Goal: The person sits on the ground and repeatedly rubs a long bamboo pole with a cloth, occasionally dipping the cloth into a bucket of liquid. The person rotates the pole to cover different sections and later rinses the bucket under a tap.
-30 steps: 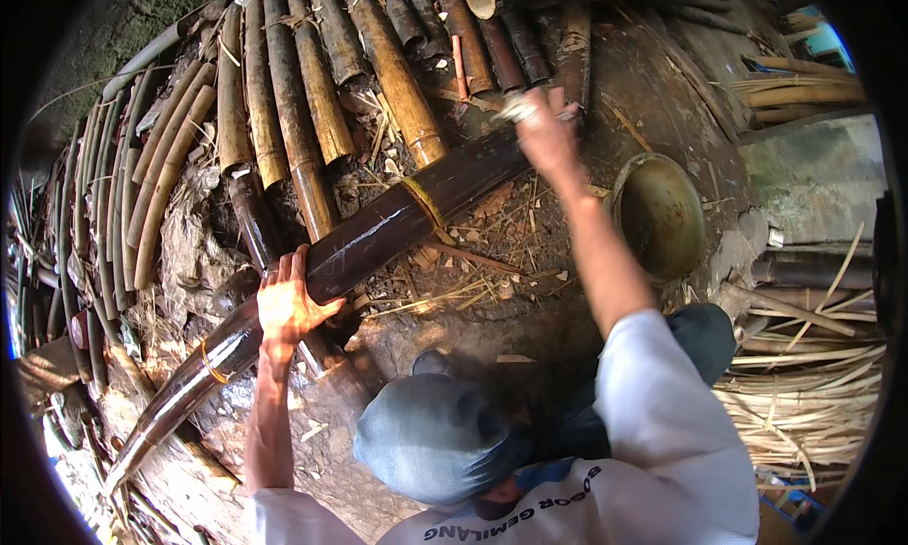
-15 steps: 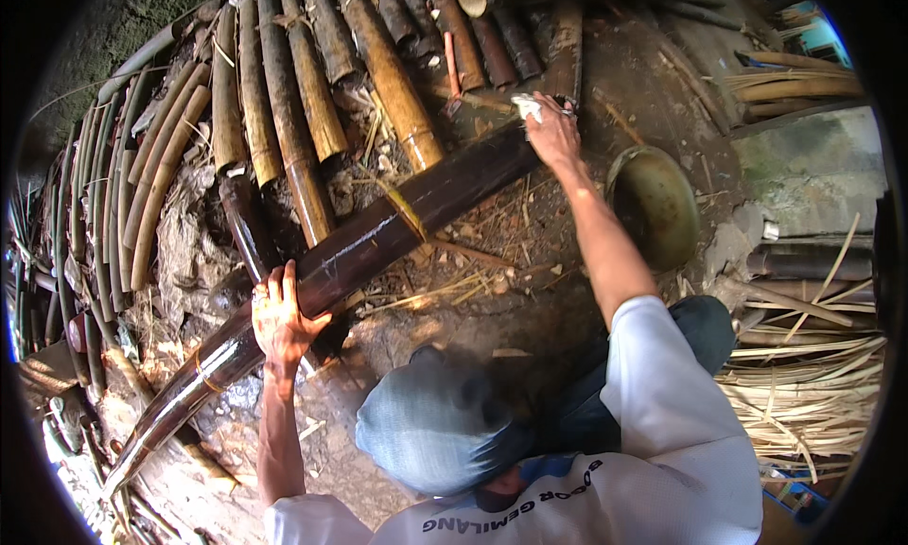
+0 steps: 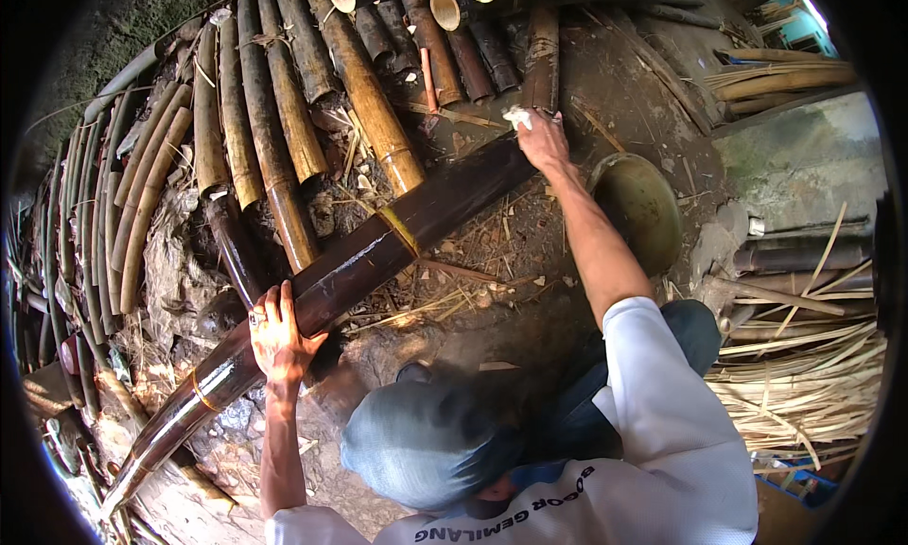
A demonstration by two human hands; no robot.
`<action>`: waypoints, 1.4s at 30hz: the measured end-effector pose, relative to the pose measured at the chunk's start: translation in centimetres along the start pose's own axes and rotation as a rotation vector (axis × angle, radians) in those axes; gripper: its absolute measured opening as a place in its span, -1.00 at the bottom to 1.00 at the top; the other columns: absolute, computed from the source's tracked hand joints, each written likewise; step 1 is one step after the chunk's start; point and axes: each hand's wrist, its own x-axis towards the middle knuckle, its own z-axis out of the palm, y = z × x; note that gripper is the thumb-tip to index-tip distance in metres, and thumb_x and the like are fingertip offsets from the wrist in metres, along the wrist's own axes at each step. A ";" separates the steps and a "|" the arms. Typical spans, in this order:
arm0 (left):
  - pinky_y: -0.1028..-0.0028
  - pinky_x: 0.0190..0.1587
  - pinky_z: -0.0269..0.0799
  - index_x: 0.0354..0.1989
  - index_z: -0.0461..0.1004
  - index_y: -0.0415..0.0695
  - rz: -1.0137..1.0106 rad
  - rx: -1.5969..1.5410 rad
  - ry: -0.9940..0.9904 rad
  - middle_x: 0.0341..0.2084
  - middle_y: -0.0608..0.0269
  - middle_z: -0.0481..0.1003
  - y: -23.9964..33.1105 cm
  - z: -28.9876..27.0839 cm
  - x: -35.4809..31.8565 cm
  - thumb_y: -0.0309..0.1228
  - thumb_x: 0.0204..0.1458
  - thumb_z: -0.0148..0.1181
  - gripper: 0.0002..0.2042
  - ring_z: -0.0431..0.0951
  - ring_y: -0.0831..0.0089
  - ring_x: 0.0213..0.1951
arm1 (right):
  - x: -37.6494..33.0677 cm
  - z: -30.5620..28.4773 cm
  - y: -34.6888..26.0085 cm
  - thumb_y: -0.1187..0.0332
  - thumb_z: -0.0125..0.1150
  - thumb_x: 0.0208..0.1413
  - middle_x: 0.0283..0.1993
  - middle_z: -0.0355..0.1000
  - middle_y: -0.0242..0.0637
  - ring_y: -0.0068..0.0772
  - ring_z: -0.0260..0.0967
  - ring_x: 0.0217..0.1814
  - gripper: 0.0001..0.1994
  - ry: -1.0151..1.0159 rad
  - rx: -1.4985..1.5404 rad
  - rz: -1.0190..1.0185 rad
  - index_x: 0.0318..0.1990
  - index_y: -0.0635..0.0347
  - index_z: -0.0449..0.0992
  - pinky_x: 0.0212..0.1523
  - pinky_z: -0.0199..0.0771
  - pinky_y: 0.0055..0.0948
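Observation:
A long, dark, wet-looking bamboo pole [image 3: 352, 273] lies slantwise before me, from lower left to upper right, with a yellow ring at one joint. My left hand [image 3: 281, 335] lies on it left of the middle, its fingers stretched out over the glossy surface. At the pole's upper right end, my right hand [image 3: 546, 146] is closed around a crumpled white rag [image 3: 517, 118] and touches the bamboo. Part of the rag is hidden under the fingers. Both of my arms reach forward, past my bent, trousered knee [image 3: 430, 441].
Many brown bamboo poles [image 3: 270, 138] lie side by side beyond the pole. A round, dull basin [image 3: 638, 209] stands right of my right forearm. Split bamboo strips [image 3: 804, 384] are heaped at the right, near a concrete block [image 3: 799, 162]. Shavings litter the ground.
The whole view has shifted a little. My right hand with the rag has slid slightly toward the pole's far end. My left hand keeps its place on the bamboo.

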 end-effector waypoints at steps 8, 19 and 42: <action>0.08 0.39 0.22 0.39 0.23 -0.14 -0.038 -0.006 -0.057 0.21 0.04 0.37 0.2 -0.2 0.0 -0.17 -0.50 0.67 0.12 0.34 0.03 0.26 | -1.8 3.1 1.4 0.18 0.04 0.34 0.25 0.46 0.04 0.03 0.48 0.23 -0.55 0.133 0.004 0.039 0.21 0.33 0.45 0.42 0.26 -0.07; 0.06 0.42 0.15 0.40 0.22 -0.12 -0.057 0.002 -0.055 0.25 0.01 0.34 0.7 0.3 -0.4 -0.16 -0.42 0.65 0.07 0.31 0.00 0.29 | 1.7 3.2 4.8 0.09 0.06 0.27 0.03 0.54 0.20 0.19 0.52 0.08 -0.57 0.206 -0.284 -0.225 -0.02 0.31 0.61 0.16 0.50 0.05; 0.05 0.43 0.04 0.37 0.34 0.00 -0.072 0.150 0.400 0.37 0.04 0.25 4.5 4.5 -4.9 -0.56 -0.13 0.20 -0.27 0.22 0.08 0.41 | -5.6 2.7 -1.1 0.08 0.20 0.21 0.16 0.44 0.16 -0.01 0.25 0.43 -0.50 -0.189 0.128 0.214 0.22 0.15 0.47 0.50 0.14 0.04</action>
